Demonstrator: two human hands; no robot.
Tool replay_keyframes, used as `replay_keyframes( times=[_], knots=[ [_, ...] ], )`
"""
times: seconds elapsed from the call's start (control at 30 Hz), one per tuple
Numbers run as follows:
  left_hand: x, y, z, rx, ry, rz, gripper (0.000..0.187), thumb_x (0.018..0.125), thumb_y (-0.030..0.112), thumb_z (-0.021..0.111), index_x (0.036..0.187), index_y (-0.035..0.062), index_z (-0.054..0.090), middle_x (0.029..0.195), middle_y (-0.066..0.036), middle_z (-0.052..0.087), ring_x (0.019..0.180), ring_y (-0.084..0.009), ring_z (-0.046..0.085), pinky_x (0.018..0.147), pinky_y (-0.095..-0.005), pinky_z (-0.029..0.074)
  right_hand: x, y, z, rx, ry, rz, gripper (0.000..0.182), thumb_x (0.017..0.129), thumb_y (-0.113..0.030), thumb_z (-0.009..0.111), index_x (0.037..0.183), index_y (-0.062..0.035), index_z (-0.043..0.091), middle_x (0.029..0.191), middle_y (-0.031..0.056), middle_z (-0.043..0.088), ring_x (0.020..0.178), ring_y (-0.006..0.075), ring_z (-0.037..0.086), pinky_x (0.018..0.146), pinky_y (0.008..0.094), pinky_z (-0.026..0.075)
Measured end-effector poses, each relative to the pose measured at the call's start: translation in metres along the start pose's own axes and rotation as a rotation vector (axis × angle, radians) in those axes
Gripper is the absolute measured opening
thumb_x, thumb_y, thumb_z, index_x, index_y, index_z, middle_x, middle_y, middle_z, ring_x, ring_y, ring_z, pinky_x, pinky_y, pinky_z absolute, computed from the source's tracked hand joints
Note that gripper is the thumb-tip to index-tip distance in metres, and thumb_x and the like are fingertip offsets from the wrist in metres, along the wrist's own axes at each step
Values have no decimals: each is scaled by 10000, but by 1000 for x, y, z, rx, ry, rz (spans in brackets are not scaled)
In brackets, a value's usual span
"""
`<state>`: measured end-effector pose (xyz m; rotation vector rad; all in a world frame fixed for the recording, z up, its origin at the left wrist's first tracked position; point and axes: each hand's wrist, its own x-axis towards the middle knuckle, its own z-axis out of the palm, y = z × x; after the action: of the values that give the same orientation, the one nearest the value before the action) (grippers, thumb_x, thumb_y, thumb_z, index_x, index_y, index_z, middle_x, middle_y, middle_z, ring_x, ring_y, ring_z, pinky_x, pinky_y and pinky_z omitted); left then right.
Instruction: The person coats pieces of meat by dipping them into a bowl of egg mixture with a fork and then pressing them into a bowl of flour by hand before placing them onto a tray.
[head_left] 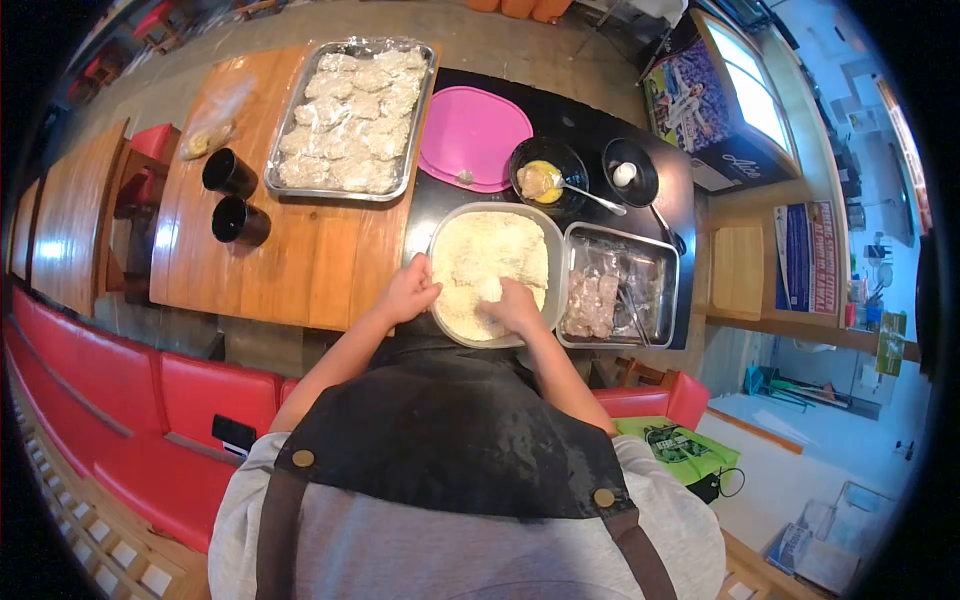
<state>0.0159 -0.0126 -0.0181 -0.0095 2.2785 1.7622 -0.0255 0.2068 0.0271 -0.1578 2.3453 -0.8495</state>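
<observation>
A plastic tub [556, 262] full of pale breadcrumbs [465, 308] sits in front of me. Crumb-covered pieces [515, 245] lie toward its far side. My left hand [408, 290] is at the tub's left rim, with its fingers curled against it. Inside the tub, my right hand [514, 304] is down in the crumbs, closed around some of them; its fingertips look white and coated. Right of the tub, a metal tray [672, 290] holds raw meat pieces [592, 305] and tongs [634, 315].
A large tray [272, 165] of breaded pieces under plastic stands at the back left. Nearby are a pink lid [475, 135], a black bowl [577, 165] with egg mixture and a spoon [605, 203], a black pan [640, 190] holding something white, and two black cups [240, 222].
</observation>
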Motion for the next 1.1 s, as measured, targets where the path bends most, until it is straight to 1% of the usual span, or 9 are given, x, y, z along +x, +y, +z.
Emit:
replay_keyframes(
  times=[0.23, 0.33, 0.4, 0.47, 0.63, 0.73, 0.8, 0.9, 1.1],
  knots=[
    [-2, 5, -2, 16, 3, -16, 255, 805, 161, 585, 893, 50, 372, 603, -41, 501, 495, -114, 499, 454, -276, 395, 18, -49, -8, -107, 337, -266, 207, 680, -91, 659, 863, -5, 610, 914, 214, 608, 851, 324, 596, 764, 363, 465],
    [-1, -4, 0, 21, 18, 6, 253, 804, 161, 588, 897, 49, 381, 598, -40, 505, 497, -116, 509, 456, -275, 397, 51, -39, 11, -101, 168, -289, 74, 692, -67, 639, 743, -16, 621, 818, 196, 625, 762, 293, 614, 701, 349, 480],
    [0, -5, 2, -4, 50, 17, 285, 764, 188, 615, 854, 44, 386, 571, -81, 527, 499, -195, 538, 478, -323, 414, 57, -37, 12, -15, 135, -242, 43, 700, -66, 627, 706, -23, 623, 756, 180, 626, 712, 278, 617, 668, 340, 482],
    [-1, -4, 2, 14, 46, 8, 284, 763, 189, 615, 851, 44, 387, 574, -81, 528, 500, -199, 537, 479, -323, 412, 62, -40, 4, 33, 98, -224, 62, 722, -56, 583, 684, -40, 629, 625, 138, 620, 599, 225, 614, 602, 315, 481],
    [0, -5, 2, 41, 41, 38, 284, 761, 187, 615, 852, 44, 388, 575, -81, 528, 502, -200, 537, 479, -323, 409, 67, -20, 13, -21, 73, -153, 63, 730, -90, 615, 754, -39, 643, 674, 96, 620, 645, 175, 592, 634, 287, 465],
    [1, -2, 2, -15, 53, 42, 278, 765, 182, 611, 853, 43, 387, 570, -76, 528, 489, -186, 534, 471, -318, 407, 67, -24, 0, -29, -47, -115, 136, 718, -131, 647, 818, -39, 638, 776, 137, 628, 719, 214, 601, 682, 308, 469],
    [-1, 1, 0, -47, 20, -12, 271, 773, 175, 605, 860, 41, 386, 572, -72, 527, 473, -170, 527, 460, -305, 406, 59, -27, -10, -224, 228, -241, 288, 686, -196, 697, 897, -18, 614, 901, 188, 615, 811, 260, 601, 724, 339, 471],
    [0, 0, 0, -65, 7, 7, 266, 778, 166, 602, 868, 39, 386, 576, -72, 528, 465, -159, 526, 456, -292, 411, 54, -27, -3, -309, 181, -223, 465, 638, -279, 740, 964, 11, 582, 944, 207, 594, 868, 309, 583, 759, 363, 464],
    [0, -1, 1, -130, -5, -35, 264, 778, 168, 599, 877, 46, 387, 577, -73, 531, 476, -170, 533, 468, -306, 418, 42, -42, -24, -279, -96, -58, 416, 613, -289, 726, 887, 4, 615, 843, 183, 588, 893, 333, 548, 786, 395, 438]
  ],
)
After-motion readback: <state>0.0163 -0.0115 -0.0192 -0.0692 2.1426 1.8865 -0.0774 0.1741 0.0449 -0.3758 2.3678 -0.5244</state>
